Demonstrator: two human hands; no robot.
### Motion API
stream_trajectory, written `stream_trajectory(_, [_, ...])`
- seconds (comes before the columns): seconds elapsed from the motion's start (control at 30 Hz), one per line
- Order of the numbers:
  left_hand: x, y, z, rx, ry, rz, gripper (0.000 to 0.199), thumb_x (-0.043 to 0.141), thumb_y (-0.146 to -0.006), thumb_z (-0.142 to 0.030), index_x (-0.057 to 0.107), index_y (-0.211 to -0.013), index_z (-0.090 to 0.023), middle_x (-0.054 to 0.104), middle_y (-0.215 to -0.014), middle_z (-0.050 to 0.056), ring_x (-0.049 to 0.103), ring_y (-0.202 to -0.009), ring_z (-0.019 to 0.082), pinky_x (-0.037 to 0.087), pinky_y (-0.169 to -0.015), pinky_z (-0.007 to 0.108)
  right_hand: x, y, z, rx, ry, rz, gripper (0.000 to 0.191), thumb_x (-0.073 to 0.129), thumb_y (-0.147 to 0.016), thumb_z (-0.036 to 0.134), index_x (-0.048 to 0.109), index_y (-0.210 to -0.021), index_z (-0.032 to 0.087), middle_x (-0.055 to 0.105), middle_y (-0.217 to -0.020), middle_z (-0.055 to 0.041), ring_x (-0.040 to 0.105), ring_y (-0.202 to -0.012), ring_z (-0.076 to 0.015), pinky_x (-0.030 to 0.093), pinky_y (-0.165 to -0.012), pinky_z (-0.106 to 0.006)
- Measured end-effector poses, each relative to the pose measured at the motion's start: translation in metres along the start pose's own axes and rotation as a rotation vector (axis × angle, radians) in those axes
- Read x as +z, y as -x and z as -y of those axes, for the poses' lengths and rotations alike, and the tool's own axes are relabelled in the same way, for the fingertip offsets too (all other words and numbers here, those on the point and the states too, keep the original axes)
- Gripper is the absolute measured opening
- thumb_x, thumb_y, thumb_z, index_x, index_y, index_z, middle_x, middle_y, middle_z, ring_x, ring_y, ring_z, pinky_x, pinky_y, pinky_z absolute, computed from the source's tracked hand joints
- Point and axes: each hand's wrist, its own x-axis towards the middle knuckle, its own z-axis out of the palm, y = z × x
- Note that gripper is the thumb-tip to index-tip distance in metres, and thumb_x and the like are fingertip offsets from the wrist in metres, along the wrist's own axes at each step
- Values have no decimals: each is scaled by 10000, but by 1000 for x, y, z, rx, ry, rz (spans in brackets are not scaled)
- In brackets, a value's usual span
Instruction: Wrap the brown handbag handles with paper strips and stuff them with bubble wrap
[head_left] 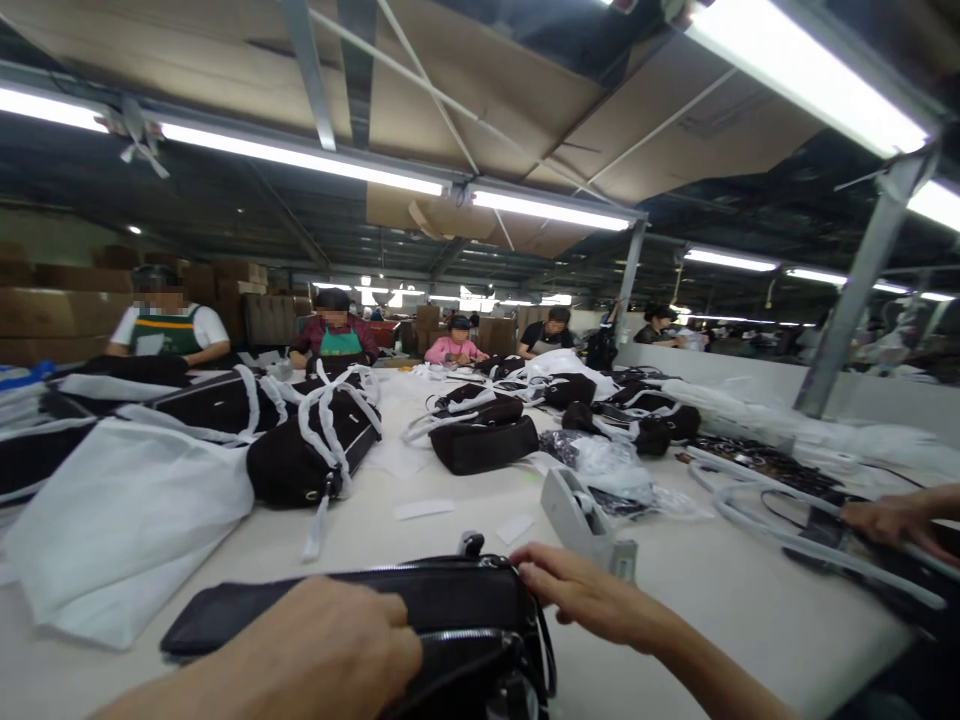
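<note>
A black zippered bag (465, 590) lies on the white table right in front of me, with two metal zips running across it. My left hand (322, 640) is closed over the bag's near side, its fingers curled and their tips hidden. At the bag's right end, my right hand (577, 590) reaches in with fingers stretched out, the fingertips touching the corner by the end of the upper zip. Just beyond that hand stands a white tape dispenser (577, 510). Dark straps hang from the bag's right end.
Black bags with wrapped straps (315, 440) fill the table's far side. A white sheet bag (135, 520) lies at left, clear plastic packets (615, 470) beyond the dispenser. A co-worker's hands (900, 520) handle another black bag at right. Several people sit across the table.
</note>
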Motion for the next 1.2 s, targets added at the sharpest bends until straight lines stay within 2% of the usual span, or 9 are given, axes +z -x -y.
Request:
stream_trajectory(0.2, [-33,-64,-21,35,-195,149,260,497,-800,-82,737,-843,-175,737,-842,125,677,-750,268,443,-630,313,-22,16,-9,106,-475,91,440,778,-663,435,543,-941,188,555,-605,75,545,-461,-90,502,-508,-249])
stream_trajectory(0.37, [-27,-83,-35,-52,547,169,211,549,-774,-274,696,-891,-178,627,-722,3,547,-595,161,412,-564,263,-45,42,51,-188,-658,6,379,831,-702,309,589,-964,182,688,-861,-8,687,-763,-134,544,-671,-243])
stream_trajectory(0.47, [-13,-85,-41,-28,1012,146,250,650,-675,-319,665,-870,-164,636,-799,12,569,-722,160,431,-656,258,-32,48,85,-360,-480,123,279,758,-779,303,633,-988,167,700,-917,-30,671,-775,-130,535,-706,-258])
stream_trajectory(0.53, [-3,-82,-39,-88,1158,110,246,650,-658,-305,640,-858,-162,654,-757,14,583,-712,153,422,-658,256,-20,46,88,-426,-353,6,216,674,-837,350,629,-956,175,683,-862,-19,653,-730,-131,532,-669,-264])
stream_trajectory(0.63, [5,-74,-29,-199,1175,39,230,604,-653,-264,610,-858,-160,653,-616,-3,565,-598,133,405,-617,255,-4,37,62,-311,-220,-357,230,578,-866,427,571,-909,202,648,-842,-20,663,-795,-187,547,-643,-292])
stream_trajectory(0.73, [6,-67,-21,-206,1204,0,222,615,-661,-290,613,-838,-156,664,-596,0,569,-591,132,420,-635,264,10,32,24,-169,-97,-307,257,533,-885,437,567,-990,205,653,-942,-51,650,-916,-230,559,-724,-333])
stream_trajectory(0.87, [4,-68,-20,-201,1281,-32,247,655,-644,-313,615,-827,-152,682,-635,10,603,-643,140,440,-695,282,35,30,-4,-289,26,-108,301,523,-888,280,552,-1178,205,665,-1113,-73,628,-990,-223,532,-801,-310])
stream_trajectory(1.1, [0,-73,-17,-195,1369,-73,264,703,-600,-308,604,-794,-158,663,-596,6,656,-691,177,485,-743,324,78,0,-41,-518,577,-629,352,353,-946,146,509,-1257,196,664,-1061,-126,669,-922,-259,526,-710,-325])
stream_trajectory(1.2, [-2,-69,-9,-197,1376,-43,217,694,-608,-267,607,-770,-151,648,-576,2,646,-651,153,491,-712,300,79,-11,-52,-580,726,-698,299,321,-928,99,569,-1057,203,645,-855,-93,654,-728,-226,481,-585,-292])
